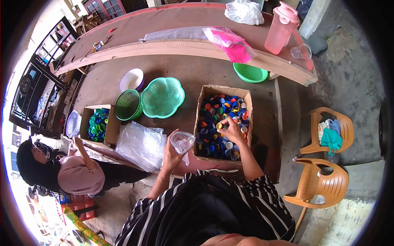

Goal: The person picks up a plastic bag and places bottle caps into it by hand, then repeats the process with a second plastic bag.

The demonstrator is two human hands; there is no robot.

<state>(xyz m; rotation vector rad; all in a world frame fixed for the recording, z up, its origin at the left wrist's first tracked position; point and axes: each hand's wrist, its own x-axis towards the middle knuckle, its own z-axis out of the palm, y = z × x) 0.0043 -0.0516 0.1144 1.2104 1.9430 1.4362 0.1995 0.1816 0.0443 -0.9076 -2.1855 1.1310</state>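
My left hand point(171, 153) is wrapped round a clear plastic cup point(183, 142), its round mouth facing up, just left of a large cardboard box point(198, 106). A strip of clear plastic hangs below the cup. Over the box, my right hand point(233, 132) pinches a small yellow bottle cap point(219, 126) between its fingertips. Loose bottle caps point(212, 141) in blue, red, white, yellow and green fill the box. Stacked clear plastic bags point(141, 145) lie flat on the table to the left of my left hand.
A turquoise basket point(163, 97), a green basket point(128, 105) and a white basin point(131, 80) stand behind the bags. A person point(80, 172) works at the left by a smaller box point(107, 123) of caps. A raised wooden ledge point(176, 49) crosses the back; orange chairs point(318, 184) stand right.
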